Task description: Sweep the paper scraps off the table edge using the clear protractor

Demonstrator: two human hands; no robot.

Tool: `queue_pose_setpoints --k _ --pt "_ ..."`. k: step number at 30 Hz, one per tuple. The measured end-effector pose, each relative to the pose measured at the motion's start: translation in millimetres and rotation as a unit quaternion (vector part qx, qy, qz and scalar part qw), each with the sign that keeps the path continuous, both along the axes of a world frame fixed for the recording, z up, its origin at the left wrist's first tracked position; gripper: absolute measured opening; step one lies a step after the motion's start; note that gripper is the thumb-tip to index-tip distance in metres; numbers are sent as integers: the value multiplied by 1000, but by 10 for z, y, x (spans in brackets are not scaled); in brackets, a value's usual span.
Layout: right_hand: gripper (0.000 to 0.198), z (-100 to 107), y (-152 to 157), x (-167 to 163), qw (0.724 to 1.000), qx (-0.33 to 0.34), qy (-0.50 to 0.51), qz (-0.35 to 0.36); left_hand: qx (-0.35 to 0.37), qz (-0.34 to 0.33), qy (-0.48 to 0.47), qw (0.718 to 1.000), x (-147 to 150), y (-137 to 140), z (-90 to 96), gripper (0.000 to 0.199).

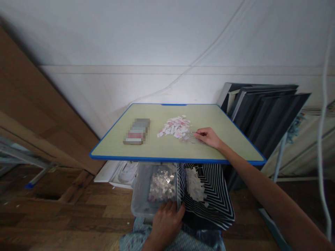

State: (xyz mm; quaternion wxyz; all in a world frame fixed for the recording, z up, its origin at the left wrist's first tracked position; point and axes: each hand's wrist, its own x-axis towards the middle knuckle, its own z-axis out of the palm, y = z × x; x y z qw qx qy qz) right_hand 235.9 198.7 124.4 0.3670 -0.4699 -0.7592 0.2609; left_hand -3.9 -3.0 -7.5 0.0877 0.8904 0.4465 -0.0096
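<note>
My right hand (208, 137) rests on the pale green tabletop (206, 116), thumb and finger pinched together around something thin that I cannot make out. Just left of its fingertips lies a pile of small white and pink flakes (175, 127), with some clear pieces (185, 138) at the near right side. Below the table's front edge, my left hand (167, 221) grips the near right rim of a clear plastic box (140, 198). Inside that box is a heap of shiny flakes (162, 184). Against it stands a black-and-white striped container (221, 190) holding whitish flakes (195, 184).
A blurred-out rectangular object (137, 131) lies on the table's left part. Dark flat panels (264, 111) lean against the wall at right. A white box (123, 174) sits on the wooden floor at left. A white cable (323, 139) hangs at far right.
</note>
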Motion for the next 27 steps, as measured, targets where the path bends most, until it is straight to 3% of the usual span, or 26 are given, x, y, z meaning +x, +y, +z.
queue_pose_setpoints --k 11,17,27 --pt "48 -48 -214 193 997 10 -29 -65 -19 -2 4 1000 17 14 28 42" --pt "46 -125 -161 -35 995 26 -38 -88 -27 4 5 1000 7 17 53 42" --pt "44 -165 -114 -592 998 33 -46 -20 -11 0 -2 1000 19 17 33 41"
